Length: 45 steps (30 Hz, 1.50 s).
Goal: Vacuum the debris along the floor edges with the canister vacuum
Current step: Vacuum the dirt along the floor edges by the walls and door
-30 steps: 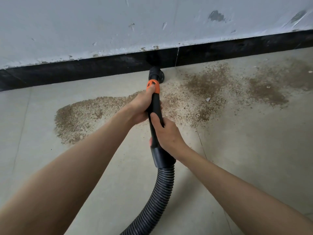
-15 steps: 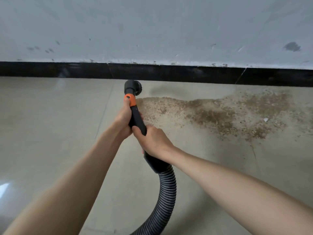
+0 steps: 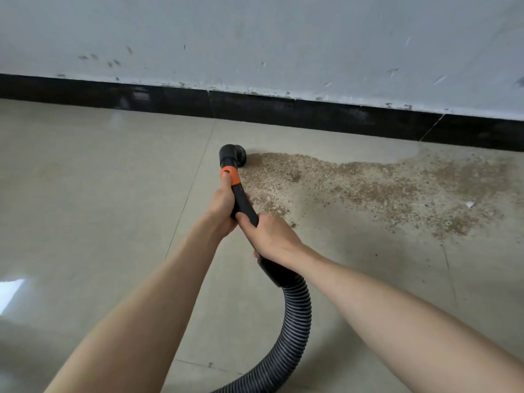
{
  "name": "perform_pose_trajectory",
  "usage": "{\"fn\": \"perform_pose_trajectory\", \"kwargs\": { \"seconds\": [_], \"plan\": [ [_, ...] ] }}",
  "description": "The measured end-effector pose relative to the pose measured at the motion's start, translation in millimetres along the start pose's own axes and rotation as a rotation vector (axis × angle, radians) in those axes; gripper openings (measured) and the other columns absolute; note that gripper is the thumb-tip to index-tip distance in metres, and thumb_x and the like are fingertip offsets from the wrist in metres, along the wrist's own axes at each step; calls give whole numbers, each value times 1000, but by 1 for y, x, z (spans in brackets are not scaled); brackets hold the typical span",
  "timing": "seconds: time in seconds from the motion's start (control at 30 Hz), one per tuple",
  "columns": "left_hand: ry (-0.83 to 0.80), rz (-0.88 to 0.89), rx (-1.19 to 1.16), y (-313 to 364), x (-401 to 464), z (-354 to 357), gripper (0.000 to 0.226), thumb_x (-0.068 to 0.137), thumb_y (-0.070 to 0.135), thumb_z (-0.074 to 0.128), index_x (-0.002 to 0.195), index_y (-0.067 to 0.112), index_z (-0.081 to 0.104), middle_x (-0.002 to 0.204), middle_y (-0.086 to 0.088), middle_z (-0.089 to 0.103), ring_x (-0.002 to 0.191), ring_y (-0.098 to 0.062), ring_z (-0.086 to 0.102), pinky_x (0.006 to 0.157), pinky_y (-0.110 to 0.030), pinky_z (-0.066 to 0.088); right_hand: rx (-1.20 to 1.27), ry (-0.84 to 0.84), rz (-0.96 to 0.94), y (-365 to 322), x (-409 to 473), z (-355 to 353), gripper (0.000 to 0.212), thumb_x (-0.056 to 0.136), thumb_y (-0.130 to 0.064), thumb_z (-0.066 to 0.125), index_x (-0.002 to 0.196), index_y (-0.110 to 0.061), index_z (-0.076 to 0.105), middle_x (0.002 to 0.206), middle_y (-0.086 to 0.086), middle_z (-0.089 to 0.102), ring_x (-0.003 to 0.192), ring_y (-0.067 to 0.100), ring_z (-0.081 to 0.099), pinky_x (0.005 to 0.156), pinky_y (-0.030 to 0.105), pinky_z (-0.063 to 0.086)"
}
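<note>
Debris [image 3: 368, 185]: brown, sawdust-like granules, catalogued as a band on the tiled floor [image 3: 85, 208], running from the nozzle toward 3 o'clock, near the black skirting [image 3: 283, 112] but parted from it by a strip of bare tile; one small white scrap [image 3: 469, 204] is noted at the far 3 o'clock end. Nozzle [image 3: 233, 157]: round, black, set on the floor at the 9 o'clock tip of the band, touching its edge. Wand [image 3: 241, 202]: black with an orange collar [image 3: 230, 176], joined at 6 o'clock to a ribbed grey hose [image 3: 295, 321] that curves out of view at the bottom; the canister itself is not seen. Left hand [image 3: 224, 207]: wrapped around the wand just below the collar, thumb laid up against it. Right hand [image 3: 269, 236]: clenched around the wand lower down, above the hose cuff. Change recorded: a second ago a wide patch of granules lay at 9 o'clock of the wand; that ground is now seen bare, and the nozzle is found at the remaining band's leading edge. Assessment: the 9 o'clock portion is judged cleared, roughly a third of the visible spill; the remainder toward 3 o'clock is judged still to be swept, with a pass close along the skirting likely needed last.
</note>
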<state>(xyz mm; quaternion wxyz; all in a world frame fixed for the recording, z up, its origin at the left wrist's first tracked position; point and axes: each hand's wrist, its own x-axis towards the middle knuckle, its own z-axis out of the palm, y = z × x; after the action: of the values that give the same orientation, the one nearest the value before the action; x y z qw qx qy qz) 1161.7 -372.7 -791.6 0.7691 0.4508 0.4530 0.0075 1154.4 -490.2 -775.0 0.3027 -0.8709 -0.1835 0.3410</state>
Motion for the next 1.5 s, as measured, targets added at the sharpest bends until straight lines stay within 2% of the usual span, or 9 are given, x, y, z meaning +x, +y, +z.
{"fn": "perform_pose_trajectory", "kwargs": {
  "seconds": [0.1,0.27,0.47,0.8,0.93,1.27,1.5],
  "plan": [
    [-39,-61,-77,-3,1,11,46,97,53,38,88,9,48,68,-6,47,58,-17,48,58,-29,45,-73,39,7,6,-1,-9,54,95,-62,32,86,-12,51,83,13,70,80,32,67,77,39,54],
    [-82,-115,-106,-11,5,26,42,94,52,43,97,10,45,66,-5,48,54,-16,48,50,-26,45,-114,67,24,16,-10,-22,50,97,-59,33,88,-14,51,85,9,67,81,30,66,73,37,52],
    [-128,-155,-82,-20,3,41,44,95,54,41,93,10,47,66,-5,50,56,-17,49,56,-29,45,-119,90,71,29,-17,-28,51,97,-61,32,92,-13,51,88,10,68,80,29,65,69,36,49],
    [-231,-197,-17,-36,-1,86,46,95,55,38,99,10,46,65,-6,51,54,-17,50,54,-29,45,-134,149,146,59,-31,-55,53,97,-61,32,92,-11,50,83,6,60,74,27,58,62,34,43],
    [-273,-219,9,-46,-3,103,44,95,54,39,101,10,45,67,-6,51,56,-18,51,57,-30,46,-100,163,181,74,-39,-63,54,97,-61,31,93,-11,51,85,7,64,76,28,63,67,36,49],
    [-365,-220,115,-68,-15,136,47,98,53,35,97,8,48,71,-8,52,65,-21,51,68,-32,47,-20,209,251,109,-60,-75,53,96,-62,30,90,-13,50,82,9,67,76,28,66,70,37,53],
    [-415,-228,123,-81,-22,159,48,98,54,33,97,8,48,71,-7,50,65,-19,49,69,-30,47,-14,246,285,129,-68,-85,54,96,-62,31,93,-12,52,83,9,67,77,28,66,70,37,52]
  ]
}}
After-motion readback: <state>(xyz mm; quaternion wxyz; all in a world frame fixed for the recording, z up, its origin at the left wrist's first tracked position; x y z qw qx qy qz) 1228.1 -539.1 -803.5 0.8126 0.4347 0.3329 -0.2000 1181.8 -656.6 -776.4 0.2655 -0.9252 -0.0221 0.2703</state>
